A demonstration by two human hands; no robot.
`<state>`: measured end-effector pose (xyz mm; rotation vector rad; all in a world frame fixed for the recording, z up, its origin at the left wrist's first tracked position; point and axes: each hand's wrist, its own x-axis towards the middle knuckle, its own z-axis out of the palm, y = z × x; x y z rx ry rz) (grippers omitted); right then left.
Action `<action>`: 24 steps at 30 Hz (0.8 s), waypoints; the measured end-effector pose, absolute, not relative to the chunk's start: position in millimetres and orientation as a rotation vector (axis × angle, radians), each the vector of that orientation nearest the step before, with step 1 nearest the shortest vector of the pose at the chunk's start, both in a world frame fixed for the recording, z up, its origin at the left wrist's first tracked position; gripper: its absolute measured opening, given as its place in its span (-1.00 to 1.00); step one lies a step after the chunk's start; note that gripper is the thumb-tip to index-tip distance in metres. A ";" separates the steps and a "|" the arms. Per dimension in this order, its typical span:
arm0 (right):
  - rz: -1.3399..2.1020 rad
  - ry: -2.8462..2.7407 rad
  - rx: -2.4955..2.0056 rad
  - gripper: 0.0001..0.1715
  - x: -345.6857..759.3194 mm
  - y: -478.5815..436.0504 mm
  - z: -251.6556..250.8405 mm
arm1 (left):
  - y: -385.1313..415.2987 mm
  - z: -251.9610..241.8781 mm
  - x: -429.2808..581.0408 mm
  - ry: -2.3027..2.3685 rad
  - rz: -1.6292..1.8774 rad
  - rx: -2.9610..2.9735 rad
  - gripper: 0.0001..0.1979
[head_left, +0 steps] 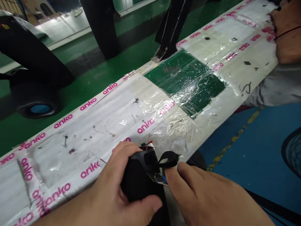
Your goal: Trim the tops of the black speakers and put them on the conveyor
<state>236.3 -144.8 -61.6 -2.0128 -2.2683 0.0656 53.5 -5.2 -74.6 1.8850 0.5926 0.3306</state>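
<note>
My left hand point(127, 191) wraps around a black plastic housing point(138, 175), its thumb along the near side and its fingers over the far edge. Near the top of the housing is a dark rectangular opening, with a short red wire point(149, 144) sticking up behind it. My right hand point(199, 191) is closed at the housing's right edge. Beside its fingertips curls a black strip point(169, 158). A small shiny piece point(160, 178) with a bit of blue shows between the fingers and the housing; most of it is hidden.
A long bench point(113, 116) covered in white sheet and pink-lettered tape runs diagonally, with a green patch point(188, 81) showing. Beyond are tall black parts point(101, 28) and a black wheel point(39, 103) on a green surface. Another person's hand point(288, 34) rests at the upper right.
</note>
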 end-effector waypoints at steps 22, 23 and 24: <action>0.186 -2.224 -1.926 -0.40 243.7 -141.7 -63.2 | 0.7 -76.2 51.6 0.548 0.328 1.891 -0.39; 0.183 -2.238 -1.941 -0.41 243.8 -141.8 -62.4 | 1.0 -76.0 51.9 0.550 0.327 1.891 -0.39; 0.187 -2.264 -1.953 -0.42 243.8 -142.0 -61.5 | 1.4 -75.8 52.3 0.553 0.327 1.892 -0.39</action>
